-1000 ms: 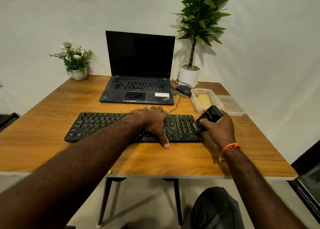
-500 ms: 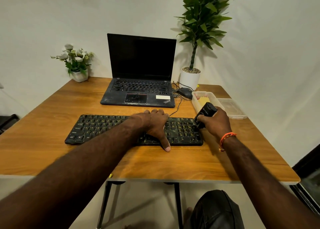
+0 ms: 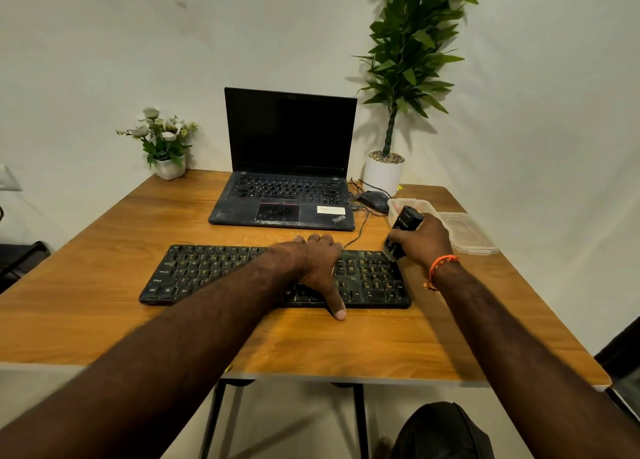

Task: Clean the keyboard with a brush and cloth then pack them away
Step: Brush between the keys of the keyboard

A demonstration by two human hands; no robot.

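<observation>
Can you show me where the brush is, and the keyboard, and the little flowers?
Black chunky brush [image 3: 406,223], head view, on its handle above the fist.
Flat black dusty keyboard [image 3: 207,271], head view, on its left-side keys.
Small white flowers in white pot [image 3: 162,131], head view, on the blossoms.

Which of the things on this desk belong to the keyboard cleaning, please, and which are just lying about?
Part of the job:
keyboard, held down by the left hand
brush, gripped in the right hand
clear storage box and its lid

Just lying about:
laptop
mouse
small flower pot
tall potted plant
</observation>
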